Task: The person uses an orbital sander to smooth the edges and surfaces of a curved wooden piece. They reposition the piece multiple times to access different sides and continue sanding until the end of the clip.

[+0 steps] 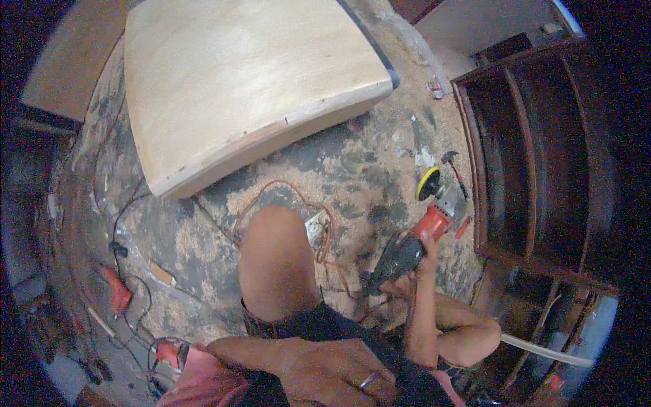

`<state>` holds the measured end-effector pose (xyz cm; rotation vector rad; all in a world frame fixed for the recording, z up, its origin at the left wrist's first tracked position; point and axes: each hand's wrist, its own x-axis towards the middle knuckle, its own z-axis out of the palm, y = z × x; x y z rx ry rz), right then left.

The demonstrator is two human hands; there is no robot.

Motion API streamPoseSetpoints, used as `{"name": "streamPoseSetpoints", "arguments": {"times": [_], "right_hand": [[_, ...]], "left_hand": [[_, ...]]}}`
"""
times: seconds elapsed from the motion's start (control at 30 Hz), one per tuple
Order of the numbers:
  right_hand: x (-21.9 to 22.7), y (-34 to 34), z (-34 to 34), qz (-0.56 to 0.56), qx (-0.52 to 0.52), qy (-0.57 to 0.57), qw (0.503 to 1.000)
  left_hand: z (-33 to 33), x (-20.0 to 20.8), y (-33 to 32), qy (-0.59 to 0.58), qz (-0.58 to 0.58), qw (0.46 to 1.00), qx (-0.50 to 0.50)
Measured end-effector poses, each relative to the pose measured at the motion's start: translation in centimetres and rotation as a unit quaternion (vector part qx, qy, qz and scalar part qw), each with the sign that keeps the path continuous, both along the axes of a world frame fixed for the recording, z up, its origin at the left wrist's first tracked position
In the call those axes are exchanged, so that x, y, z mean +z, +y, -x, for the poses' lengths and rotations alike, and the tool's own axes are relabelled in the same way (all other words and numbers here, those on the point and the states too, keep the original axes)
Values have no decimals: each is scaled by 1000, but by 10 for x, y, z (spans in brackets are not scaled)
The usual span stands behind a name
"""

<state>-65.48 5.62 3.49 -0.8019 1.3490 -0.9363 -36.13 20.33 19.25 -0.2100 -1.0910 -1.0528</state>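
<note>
Red-and-black power tool with a grey metal head point(407, 245) in the right hand point(427, 247), head toward the upper right

The tool is low over the floor, right of the person's bare raised knee point(277, 261); whether it touches the floor I cannot tell. Its long axis slants from the black rear end at lower left to the head at upper right. A round black pad with a yellow rim point(428, 184) sits at the head, its yellow side turned left. The right hand is wrapped around the red-and-black body. The left hand point(339, 373), with a ring on one finger, lies across the lap, fingers curled; whether it grips anything I cannot tell.

Just beyond the head lies a claw hammer with a red-and-black handle point(459, 178), beside a dark brown wooden frame with uprights point(477, 183). Ahead stands a large pale wooden panel with a thick edge point(258, 81). Between panel and knee loops an orange-brown cord point(272, 182). At far left rests a red hand tool point(119, 293).
</note>
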Motion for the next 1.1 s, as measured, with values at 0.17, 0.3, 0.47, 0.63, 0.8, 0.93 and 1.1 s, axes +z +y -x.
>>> {"name": "streamPoseSetpoints", "arguments": {"times": [0.17, 0.3, 0.47, 0.63, 0.8, 0.93, 1.1], "right_hand": [[33, -12, -31, 23, -45, -63, 997], [69, -59, -42, 42, 62, 119, 990], [104, -126, -66, 87, 274, 326, 901], [96, -144, -127, 215, 363, 356, 834], [49, -121, -167, 279, 413, 213, 841], [4, -98, -184, 223, 400, -96, 884], [-10, -99, -192, 292, 404, 56, 865]], "left_hand": [[-28, 0, 3, -79, 19, 997, -13], [-83, -18, -8, -282, -84, 953, -66], [-117, -32, -40, -561, -203, 802, 39], [-95, -66, -112, -583, -370, 721, 63], [-72, -123, -142, -659, -439, 607, 65], [-47, -154, -154, -394, -551, 719, 155], [-16, -168, -175, -231, -613, 720, 230]]}}
